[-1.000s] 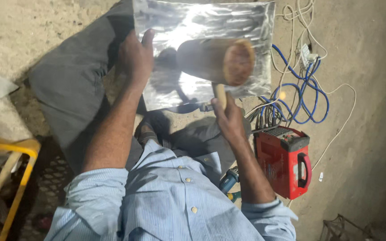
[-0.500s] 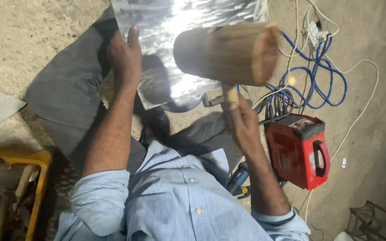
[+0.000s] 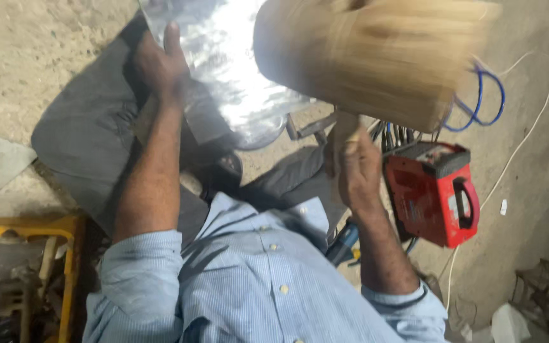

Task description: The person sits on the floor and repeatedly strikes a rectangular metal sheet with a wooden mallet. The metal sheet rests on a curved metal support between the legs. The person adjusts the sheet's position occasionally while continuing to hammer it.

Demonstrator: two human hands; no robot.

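Hard light falls from above and blows out into white glare on the shiny silver metal sheet (image 3: 223, 70). The big pale wooden mallet head (image 3: 376, 57) is smeared by strong motion blur, its edges streaked. The right hand (image 3: 357, 168) on the handle is soft too, while the left hand (image 3: 160, 63) is sharper. The sandy concrete floor (image 3: 46, 57) is evenly lit, and the lower corners sink into dim shadow.

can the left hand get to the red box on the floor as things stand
Probably not easily. The left hand presses flat on the shiny metal sheet on the far side of the body, while the red box sits beyond the right hand, which grips the raised wooden mallet between them.
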